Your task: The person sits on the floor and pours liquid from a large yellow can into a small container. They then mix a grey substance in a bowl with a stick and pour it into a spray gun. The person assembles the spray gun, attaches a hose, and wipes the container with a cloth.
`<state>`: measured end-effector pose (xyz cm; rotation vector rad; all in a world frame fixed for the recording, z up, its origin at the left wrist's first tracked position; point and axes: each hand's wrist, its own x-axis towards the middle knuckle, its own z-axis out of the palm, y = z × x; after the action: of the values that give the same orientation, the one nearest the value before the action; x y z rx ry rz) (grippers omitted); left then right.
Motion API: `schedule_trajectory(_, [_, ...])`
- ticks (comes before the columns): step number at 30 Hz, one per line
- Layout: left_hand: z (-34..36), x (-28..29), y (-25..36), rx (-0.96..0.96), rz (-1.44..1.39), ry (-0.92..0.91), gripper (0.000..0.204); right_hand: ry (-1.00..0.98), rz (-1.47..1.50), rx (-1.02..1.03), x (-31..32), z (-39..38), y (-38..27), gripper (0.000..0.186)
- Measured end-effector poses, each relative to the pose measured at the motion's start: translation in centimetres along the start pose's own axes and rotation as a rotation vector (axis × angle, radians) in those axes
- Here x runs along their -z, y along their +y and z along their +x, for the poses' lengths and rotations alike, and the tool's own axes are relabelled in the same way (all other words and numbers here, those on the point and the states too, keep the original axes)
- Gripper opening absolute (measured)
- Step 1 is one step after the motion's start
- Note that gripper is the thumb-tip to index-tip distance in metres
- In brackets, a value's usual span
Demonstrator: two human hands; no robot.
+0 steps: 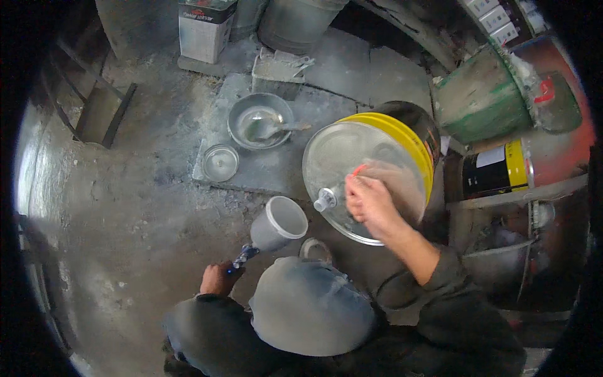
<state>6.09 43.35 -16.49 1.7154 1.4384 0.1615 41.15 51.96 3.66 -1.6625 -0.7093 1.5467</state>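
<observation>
My left hand (218, 279) is closed around the metal body of what looks like a spray gun (246, 254), low over the floor by my knee. Its pale grey cup (271, 231) tilts up with the round mouth facing me. On the right, my right hand (370, 204) is a fist above the metal lid (330, 154) of a yellow-and-black drum (392, 125). A small red piece (359, 169) sticks out of the fist; the fingers hide the rest. Beside the fist, a clear spout (325, 200) rises from the lid. Slight blur covers the right hand.
A grey slab (213, 135) on the floor carries a bowl (235, 125) with a spatula (292, 127) in it and a round lid (220, 163). Buckets (292, 28) and a boxy tin (204, 34) stand behind. A green bin (483, 94) and shelves (515, 196) flank the right.
</observation>
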Motion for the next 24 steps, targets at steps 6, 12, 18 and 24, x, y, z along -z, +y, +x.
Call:
schedule_trajectory(6, [-0.7, -0.1, 0.3, 0.125, 0.089, -0.069, 0.039, 0.002, -0.036, 0.152, -3.7, 2.3, 7.3, 0.032])
schedule_trajectory(12, [-1.0, 0.0, 0.7, 0.183, 0.085, -0.095, 0.038, 0.06, -0.196, 0.238, -5.5, 3.9, 10.6, 0.034])
schedule_trajectory(18, [-0.6, 0.7, 1.3, 0.198, 0.078, -0.153, 0.036, 0.072, -0.225, 0.206, -5.6, 4.3, 10.7, 0.034])
schedule_trajectory(24, [-0.8, 0.8, 1.0, 0.2, 0.111, -0.153, 0.037, 0.062, -0.216, 0.208, -5.6, 4.4, 11.0, 0.034])
